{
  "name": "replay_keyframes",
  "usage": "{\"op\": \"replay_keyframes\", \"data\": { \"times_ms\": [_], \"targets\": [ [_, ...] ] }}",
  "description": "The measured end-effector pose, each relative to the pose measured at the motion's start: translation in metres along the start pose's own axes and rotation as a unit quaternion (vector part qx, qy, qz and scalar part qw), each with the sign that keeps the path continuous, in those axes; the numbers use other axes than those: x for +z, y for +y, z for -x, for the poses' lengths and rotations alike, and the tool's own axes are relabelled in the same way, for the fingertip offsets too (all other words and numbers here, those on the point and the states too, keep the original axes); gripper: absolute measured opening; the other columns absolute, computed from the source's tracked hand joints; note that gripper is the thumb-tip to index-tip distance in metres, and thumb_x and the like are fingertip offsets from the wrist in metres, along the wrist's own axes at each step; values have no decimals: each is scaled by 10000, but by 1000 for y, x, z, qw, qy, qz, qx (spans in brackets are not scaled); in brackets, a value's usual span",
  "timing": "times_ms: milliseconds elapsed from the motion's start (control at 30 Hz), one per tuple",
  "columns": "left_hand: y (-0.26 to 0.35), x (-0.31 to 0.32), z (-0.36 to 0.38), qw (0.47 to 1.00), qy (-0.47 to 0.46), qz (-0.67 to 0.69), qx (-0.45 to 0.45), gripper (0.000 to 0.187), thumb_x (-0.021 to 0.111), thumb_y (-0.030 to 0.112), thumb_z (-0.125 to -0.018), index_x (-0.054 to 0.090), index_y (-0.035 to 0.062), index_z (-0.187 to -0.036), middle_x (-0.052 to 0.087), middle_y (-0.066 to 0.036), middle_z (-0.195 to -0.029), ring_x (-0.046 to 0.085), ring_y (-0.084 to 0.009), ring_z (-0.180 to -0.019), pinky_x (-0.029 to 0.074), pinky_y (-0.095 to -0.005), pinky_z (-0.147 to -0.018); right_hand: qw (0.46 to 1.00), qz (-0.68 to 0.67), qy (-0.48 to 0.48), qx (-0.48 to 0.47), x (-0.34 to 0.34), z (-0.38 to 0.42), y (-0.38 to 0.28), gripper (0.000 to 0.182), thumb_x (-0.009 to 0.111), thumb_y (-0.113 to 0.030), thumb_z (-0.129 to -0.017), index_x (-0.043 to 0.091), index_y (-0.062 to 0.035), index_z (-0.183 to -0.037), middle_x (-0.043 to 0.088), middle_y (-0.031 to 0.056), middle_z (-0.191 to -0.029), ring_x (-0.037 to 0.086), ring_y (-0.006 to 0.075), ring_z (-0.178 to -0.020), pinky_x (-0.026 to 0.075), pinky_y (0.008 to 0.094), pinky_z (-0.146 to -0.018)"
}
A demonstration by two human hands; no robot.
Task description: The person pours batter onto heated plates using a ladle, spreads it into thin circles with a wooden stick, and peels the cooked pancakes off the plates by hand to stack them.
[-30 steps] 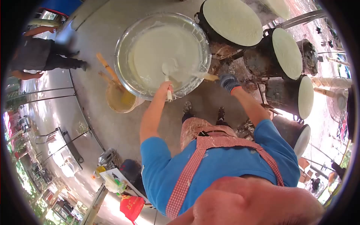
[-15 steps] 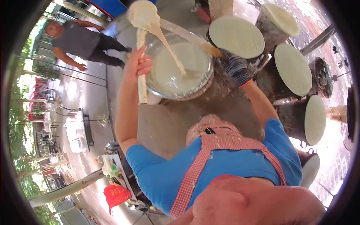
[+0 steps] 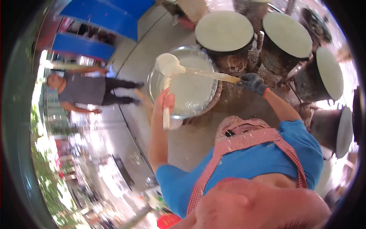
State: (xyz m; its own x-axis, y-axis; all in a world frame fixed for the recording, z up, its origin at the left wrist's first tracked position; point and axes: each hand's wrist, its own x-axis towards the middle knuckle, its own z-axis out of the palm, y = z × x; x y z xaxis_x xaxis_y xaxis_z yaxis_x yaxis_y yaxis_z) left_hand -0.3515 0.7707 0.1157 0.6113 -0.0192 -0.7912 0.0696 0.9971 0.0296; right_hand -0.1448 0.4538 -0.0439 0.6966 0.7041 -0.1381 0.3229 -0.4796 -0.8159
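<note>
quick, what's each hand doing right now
Left hand: closed on the white ladle handle.
Right hand, gloved: closed on the long wooden stick.

White ladle (image 3: 167, 65), full of batter, raised w/ handle down, above glass bowl (image 3: 185, 89); long batter-coated wooden stick (image 3: 211, 74) across bowl.

Left arm: bare below a blue sleeve, stretched forward, elbow slightly bent.
Left hand (image 3: 164, 101): bare, raised, fingers curled shut around a pale handle, thumb side up.
Right arm: bare forearm, blue sleeve at the shoulder, reached forward and to the right.
Right hand (image 3: 252, 83): in a dark glove, closed on the end of a long stick, held level with the left hand.
</note>
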Motion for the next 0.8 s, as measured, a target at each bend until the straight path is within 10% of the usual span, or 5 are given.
{"op": "replay_keyframes", "data": {
  "times_ms": [200, 333, 500, 633, 800],
  "targets": [
    [-48, 51, -57, 858, -190, -422, 225, 292, 415, 162, -870, 339, 246, -1140, 286, 36, -503, 253, -43, -316, 182, -164, -240, 925, -368, 96, -8, -25, 47, 27, 178, 649, -190, -727, 597, -41, -810, 536, -2, -650, 465, 76, -585, 401, 248, -527],
    [-94, 102, -112, 961, -106, -128, -220, 224, 379, 148, -884, 429, 220, -1090, 298, 18, -530, 268, -58, -335, 224, -173, -256, 965, -105, 163, 176, -47, 142, 56, 287, 654, -321, -704, 612, -45, -773, 535, 62, -587, 477, 114, -551, 404, 293, -535],
    [-199, 162, -161, 854, -287, -395, -183, 249, 325, 154, -905, 406, 307, -1084, 307, 10, -537, 273, -62, -343, 243, -176, -261, 933, -14, 309, 183, -106, 255, 94, 336, 656, -354, -691, 608, -34, -781, 528, 73, -579, 480, 141, -543, 408, 306, -535],
    [-367, 184, -202, 800, -372, -386, -270, 259, 312, 161, -910, 400, 330, -1085, 303, 8, -533, 270, -66, -338, 239, -176, -262, 849, -272, 389, 231, -155, 346, 128, 319, 668, -324, -692, 592, -25, -772, 522, 33, -571, 493, 142, -545, 408, 310, -536],
    [-558, 224, -259, 766, -68, -260, -584, 265, 352, 110, -877, 419, -90, -1036, 326, -10, -533, 305, -84, -354, 295, -207, -298, 821, 58, 464, 328, -87, 485, 252, 341, 598, -388, -725, 569, -49, -699, 550, 148, -606, 539, 295, -585, 420, 369, -555]
  ]
}}
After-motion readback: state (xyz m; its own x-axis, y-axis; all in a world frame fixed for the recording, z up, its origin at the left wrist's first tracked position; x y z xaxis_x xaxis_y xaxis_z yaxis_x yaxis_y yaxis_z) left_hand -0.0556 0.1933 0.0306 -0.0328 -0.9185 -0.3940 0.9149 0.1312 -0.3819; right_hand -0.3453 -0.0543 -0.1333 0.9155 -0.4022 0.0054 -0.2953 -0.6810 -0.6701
